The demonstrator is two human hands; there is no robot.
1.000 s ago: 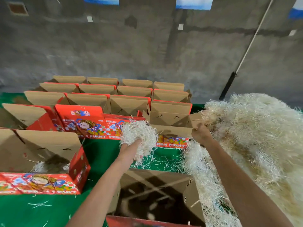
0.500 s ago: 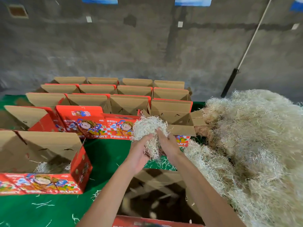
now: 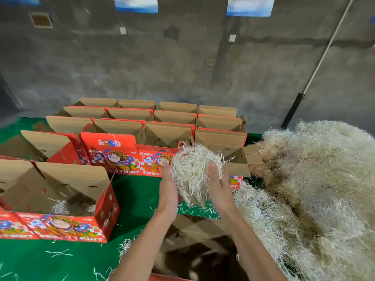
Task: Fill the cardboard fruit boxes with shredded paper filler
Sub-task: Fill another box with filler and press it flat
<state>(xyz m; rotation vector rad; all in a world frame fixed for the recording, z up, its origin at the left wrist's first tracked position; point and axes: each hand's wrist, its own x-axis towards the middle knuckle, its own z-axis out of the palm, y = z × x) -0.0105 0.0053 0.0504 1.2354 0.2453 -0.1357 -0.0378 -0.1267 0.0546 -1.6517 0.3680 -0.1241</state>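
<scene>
A pale wad of shredded paper [image 3: 192, 171] hangs between my two hands above an open cardboard fruit box [image 3: 194, 230] near the bottom edge. My left hand [image 3: 168, 187] holds the wad's left side. My right hand [image 3: 218, 185] holds its right side, fingers curled into the strands. The box under them is dark inside and shows its brown flaps. At the left stands another open red box [image 3: 101, 211] with a little filler in its bottom.
A large heap of shredded paper [image 3: 314, 189] fills the right side. Several rows of open red-and-brown boxes [image 3: 168, 130] stand behind on a green cloth [image 3: 138, 195]. Loose strands lie on the cloth. A grey wall and a leaning pole [image 3: 316, 65] are behind.
My right hand left the heap and came over to the wad that my left hand carried. Both hands now hold it together over the near box, slightly higher.
</scene>
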